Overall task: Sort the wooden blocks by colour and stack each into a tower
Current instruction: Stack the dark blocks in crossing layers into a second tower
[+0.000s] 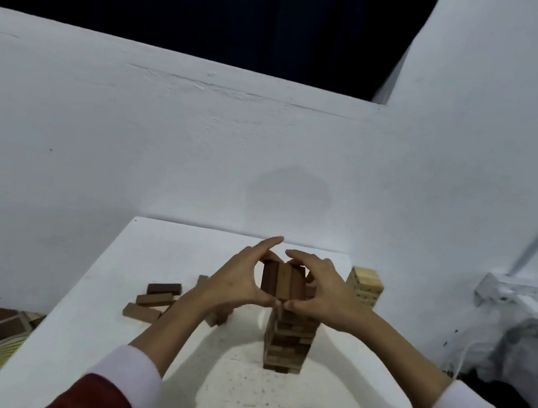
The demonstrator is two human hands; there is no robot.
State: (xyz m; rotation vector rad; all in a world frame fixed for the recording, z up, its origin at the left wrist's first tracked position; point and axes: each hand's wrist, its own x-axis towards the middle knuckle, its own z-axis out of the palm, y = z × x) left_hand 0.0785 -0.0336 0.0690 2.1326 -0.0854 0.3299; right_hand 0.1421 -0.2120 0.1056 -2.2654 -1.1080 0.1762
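Cupping three top blocks (283,280) of the dark tower (287,343), both hands (left (236,280), right (325,295)) press inward.

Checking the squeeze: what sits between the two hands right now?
In the head view, the top layer of the dark tower, three blocks, sits between the left hand and right hand.

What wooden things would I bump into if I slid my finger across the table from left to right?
Loose dark blocks → dark tower, with the left hand and right hand around its top layer → light tower.
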